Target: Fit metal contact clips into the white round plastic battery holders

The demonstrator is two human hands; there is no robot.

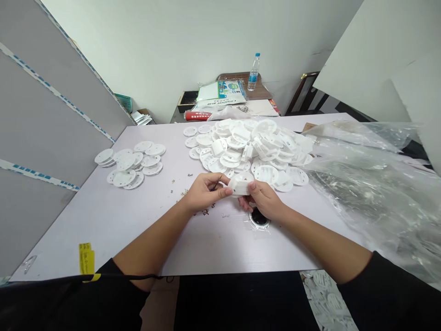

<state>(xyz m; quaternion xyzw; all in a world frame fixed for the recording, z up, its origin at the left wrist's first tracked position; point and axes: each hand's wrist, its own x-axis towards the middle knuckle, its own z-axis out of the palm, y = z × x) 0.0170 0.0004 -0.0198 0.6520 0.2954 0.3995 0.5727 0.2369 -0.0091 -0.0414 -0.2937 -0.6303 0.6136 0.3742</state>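
A round white plastic piece (241,184) with a raised block is held between both hands in front of a large heap of similar white discs (267,138). My left hand (210,193) grips its left edge with thumb and fingers. On its right side, my right hand (263,197) pinches it, with some fingers underneath. Small metal parts (206,212) lie scattered on the table (213,248) near my left hand. A black round object with a pale rim (259,217) sits just below my right hand.
A smaller group of white discs (126,162) lies at the left. Clear plastic bags (372,193) cover the right side. Behind the table are a water bottle (254,72) and packages (223,92). A yellow label (86,259) and a black cable run along the front left edge.
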